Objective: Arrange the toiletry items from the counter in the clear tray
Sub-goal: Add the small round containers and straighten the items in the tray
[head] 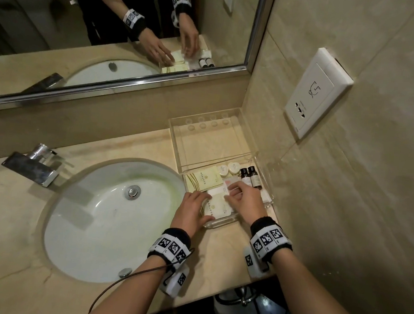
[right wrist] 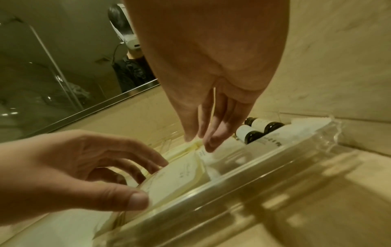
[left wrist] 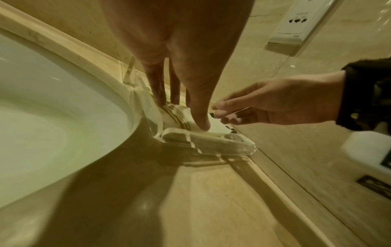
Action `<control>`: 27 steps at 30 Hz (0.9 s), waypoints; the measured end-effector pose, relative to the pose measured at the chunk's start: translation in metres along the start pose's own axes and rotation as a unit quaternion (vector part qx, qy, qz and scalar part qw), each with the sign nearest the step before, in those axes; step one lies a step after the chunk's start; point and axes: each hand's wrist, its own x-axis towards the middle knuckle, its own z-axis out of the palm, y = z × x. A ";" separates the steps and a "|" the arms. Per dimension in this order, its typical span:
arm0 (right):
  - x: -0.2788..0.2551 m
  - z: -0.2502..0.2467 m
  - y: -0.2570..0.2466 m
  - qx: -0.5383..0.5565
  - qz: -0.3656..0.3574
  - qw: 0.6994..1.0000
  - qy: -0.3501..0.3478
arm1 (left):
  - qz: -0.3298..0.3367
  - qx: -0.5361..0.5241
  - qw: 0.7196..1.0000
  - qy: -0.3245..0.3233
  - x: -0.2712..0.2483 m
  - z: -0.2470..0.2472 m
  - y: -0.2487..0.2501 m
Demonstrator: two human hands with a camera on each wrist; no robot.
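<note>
A clear tray (head: 176, 129) sits on the counter right of the sink, its back half bare. In its front half lie gold-striped cream packets (head: 201, 180), two small round jars (head: 228, 168) and two dark bottles (head: 249, 176). My left hand (head: 195, 206) spans a cream packet (head: 215, 207) at the tray's front left, thumb on its near edge and fingertips on its far side. My right hand (head: 237, 194) pinches a white packet (head: 221, 190) just behind it. The right wrist view shows both packets (right wrist: 180, 177) (right wrist: 224, 150), the bottles (right wrist: 253, 133) and the tray's front wall (right wrist: 232, 183).
The white sink (head: 100, 222) with a chrome faucet (head: 35, 164) lies left of the tray. A mirror (head: 112, 23) runs along the back wall. A wall socket (head: 316, 91) hangs on the tiled right wall, close to the tray. The counter's front edge is just behind my wrists.
</note>
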 end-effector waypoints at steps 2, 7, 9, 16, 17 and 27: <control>-0.003 0.008 0.001 0.005 0.027 0.999 -0.041 | -0.001 -0.002 1.000 -0.001 -0.001 0.001 -0.001; -0.004 0.012 0.003 -0.003 0.011 1.000 -0.016 | 0.003 -0.002 1.000 0.009 -0.002 0.002 0.000; 0.000 0.007 0.005 -0.032 -0.013 0.999 0.024 | 0.008 -0.008 1.000 0.014 -0.002 0.000 -0.002; 0.018 0.006 -0.007 -0.054 -0.120 0.990 0.049 | 0.013 0.033 0.996 0.076 0.020 -0.017 -0.007; 0.023 0.009 -0.012 -0.051 -0.105 0.992 0.045 | 0.012 0.047 0.996 0.074 0.026 -0.018 -0.008; 0.049 0.042 -0.022 0.044 0.097 0.992 0.063 | 0.002 0.066 0.997 0.052 0.048 -0.017 -0.021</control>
